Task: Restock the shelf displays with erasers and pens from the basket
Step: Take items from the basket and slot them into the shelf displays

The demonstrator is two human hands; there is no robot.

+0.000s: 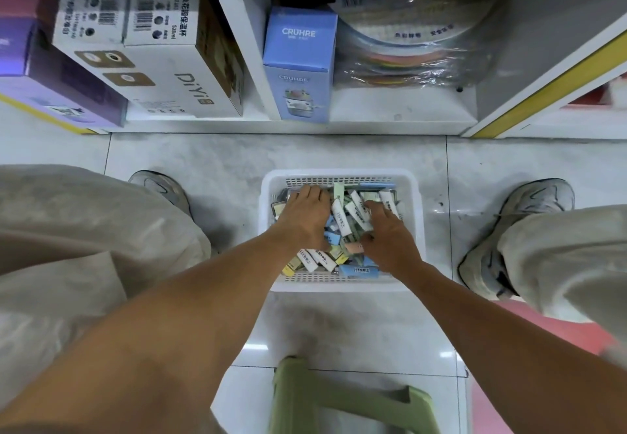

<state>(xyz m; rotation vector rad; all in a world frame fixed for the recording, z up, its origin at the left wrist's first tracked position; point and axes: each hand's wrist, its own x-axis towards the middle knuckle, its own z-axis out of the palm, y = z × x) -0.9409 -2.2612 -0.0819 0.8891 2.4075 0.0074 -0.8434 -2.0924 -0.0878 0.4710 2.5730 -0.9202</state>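
Note:
A white perforated basket stands on the tiled floor between my feet, full of several small erasers in white, blue, green, yellow and pink wrappers. My left hand lies palm down on the left part of the pile, fingers spread towards the far rim. My right hand digs into the right side, fingers curled among the white-sleeved erasers. Whether either hand has gripped one is hidden by the hands themselves. No pens can be made out.
The bottom shelf runs ahead, holding white DiYi boxes, a purple box, a blue CRUHRE box and wrapped coloured discs. My shoes flank the basket. A green stool sits below, with something pink on the right.

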